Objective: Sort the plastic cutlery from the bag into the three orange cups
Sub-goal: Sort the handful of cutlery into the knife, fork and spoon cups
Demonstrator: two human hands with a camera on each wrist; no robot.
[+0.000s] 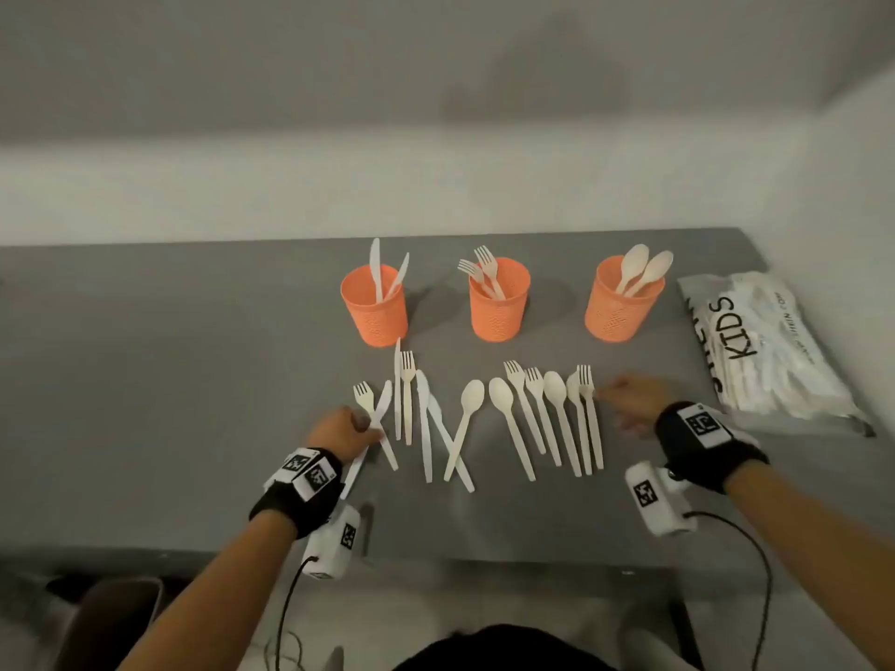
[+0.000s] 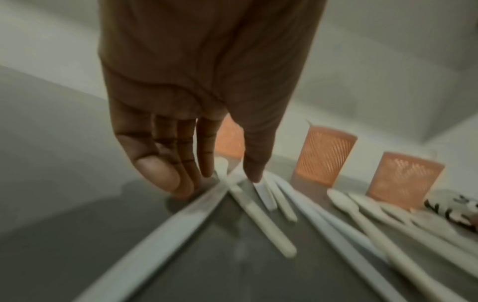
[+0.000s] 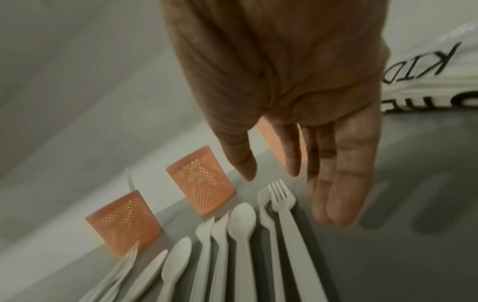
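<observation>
Three orange mesh cups stand in a row: the left cup holds knives, the middle cup forks, the right cup spoons. Several pale forks, knives and spoons lie spread in front of them. My left hand reaches down with straight fingers at the leftmost knife, which crosses a fork; the knife passes between thumb and fingers. My right hand hovers with straight fingers just right of the rightmost fork, holding nothing.
The cutlery bag, printed with black letters, lies at the table's right end by the wall. The grey table is bare on the left. Its front edge runs just behind my wrists.
</observation>
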